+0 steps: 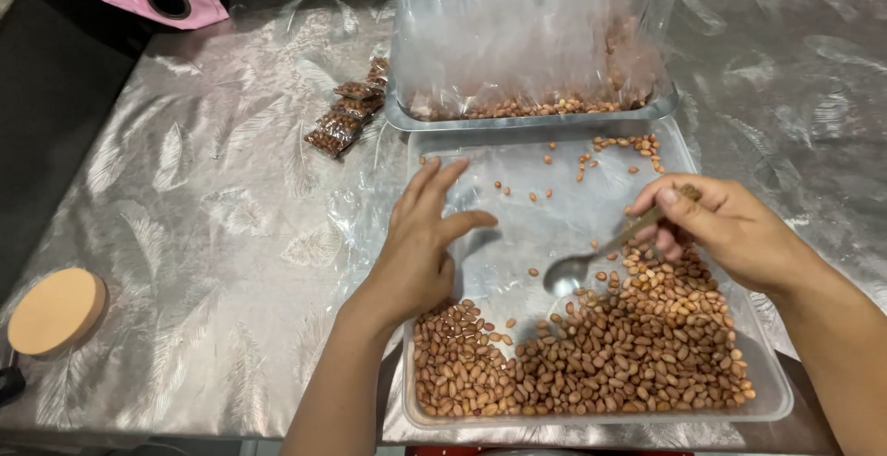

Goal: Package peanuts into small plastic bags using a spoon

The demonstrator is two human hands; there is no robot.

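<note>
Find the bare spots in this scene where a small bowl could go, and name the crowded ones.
Free: the table between the round pad and near tray, and that tray's middle beyond the left hand. Crowded: the peanuts, the far tray of bags, the packets.

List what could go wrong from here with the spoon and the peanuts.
1. The right hand pinches the spoon only at its handle tip, so a loaded spoon might tip and spill.
2. Peanuts pile against the tray's low near rim; scooping could push some over.
3. The left hand hovers open near upright clear bags, which might topple if knocked.
</note>
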